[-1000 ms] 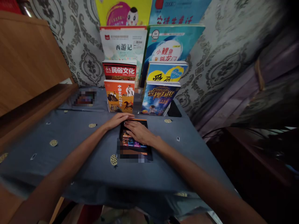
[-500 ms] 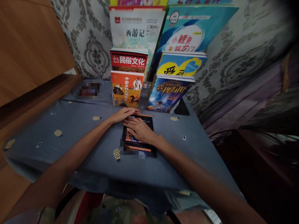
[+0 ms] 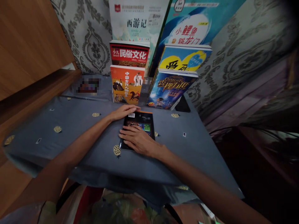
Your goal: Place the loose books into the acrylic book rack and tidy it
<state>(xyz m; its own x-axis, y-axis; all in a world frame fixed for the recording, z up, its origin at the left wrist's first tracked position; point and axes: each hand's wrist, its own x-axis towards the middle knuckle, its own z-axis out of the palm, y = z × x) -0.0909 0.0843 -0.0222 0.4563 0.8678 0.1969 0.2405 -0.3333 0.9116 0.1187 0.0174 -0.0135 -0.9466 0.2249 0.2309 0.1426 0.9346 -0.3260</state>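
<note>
Pale grey wallpaper with dark damask medallions (image 3: 95, 49) rises behind the far edge of the blue-grey cloth-covered desk (image 3: 198, 144). A brown wood-grain panel (image 3: 30, 40) flanks the left edge; dusky purple drapery (image 3: 261, 96) hangs dimly lit beyond the right.

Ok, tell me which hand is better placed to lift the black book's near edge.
Probably the right hand: it lies across the near half of the black book, close to that edge, while the left hand is by the far edge.
</note>
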